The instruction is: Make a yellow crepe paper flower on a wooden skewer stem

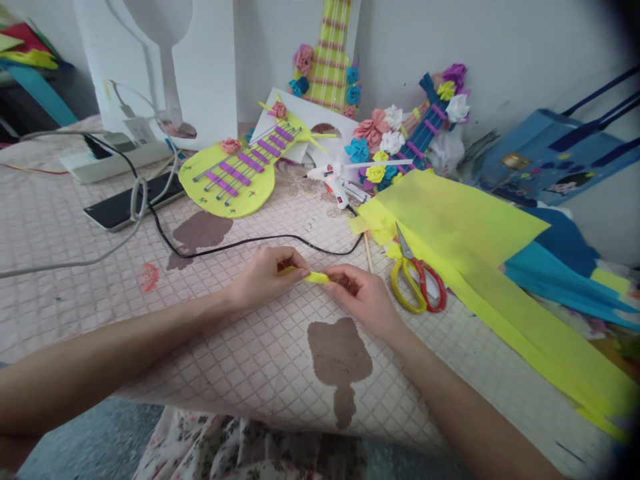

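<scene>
A narrow yellow strip [311, 275] is being held between both hands near the middle of the worktop [240, 360], just above its quilted cover. The left hand [267, 275] is pinching the strip's left end with fingers closed on it; the right hand [361, 293] is gripping the right end, fingers curled around it. Whether the strip is being rolled or folded cannot be told from this view.

Just right of the right hand, yellow-and-red scissors [416, 279] are lying on the edge of a large yellow sheet [470, 233], with blue sheets [560, 267] beyond it. A glue gun [334, 177] is resting farther back, its black cord [250, 241] trailing across the worktop just beyond the hands. Far left of that, a yellow guitar model [235, 177] is lying flat; more flower-covered guitars [400, 133] are leaning against the wall.

Risks, as judged: the strip is thin and could tear or slip if the pinch loosens; the cord is lying close enough to snag a wrist — dragging the glue gun.

Containers: a blue bag [555, 160] is standing far right; its contents are not visible.
</scene>
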Tool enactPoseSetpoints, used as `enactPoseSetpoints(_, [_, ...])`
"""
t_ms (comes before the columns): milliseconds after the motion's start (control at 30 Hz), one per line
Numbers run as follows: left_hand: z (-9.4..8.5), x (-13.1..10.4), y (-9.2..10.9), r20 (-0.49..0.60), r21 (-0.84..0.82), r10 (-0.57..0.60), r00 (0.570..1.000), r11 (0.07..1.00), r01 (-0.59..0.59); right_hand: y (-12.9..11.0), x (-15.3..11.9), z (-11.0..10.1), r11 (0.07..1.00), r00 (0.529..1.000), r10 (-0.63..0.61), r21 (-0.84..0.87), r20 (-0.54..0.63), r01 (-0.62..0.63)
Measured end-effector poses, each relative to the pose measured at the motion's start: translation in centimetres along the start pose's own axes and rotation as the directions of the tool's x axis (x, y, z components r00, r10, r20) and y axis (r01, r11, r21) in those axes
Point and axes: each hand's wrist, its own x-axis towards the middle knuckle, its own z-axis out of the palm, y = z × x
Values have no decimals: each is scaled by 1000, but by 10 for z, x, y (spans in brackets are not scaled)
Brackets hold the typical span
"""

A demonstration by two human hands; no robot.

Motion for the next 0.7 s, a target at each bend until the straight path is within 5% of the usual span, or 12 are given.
enactPoseSetpoints(333, [2,-5,5,46,-27,9,999,1000,-8,-7,0,3,980,988,-151,-132,-14,148])
enactPoseSetpoints(700, [-6,0,-5,120,-102,6,993,995,6,-5,0,2,997,998,-46,-60,-39,44])
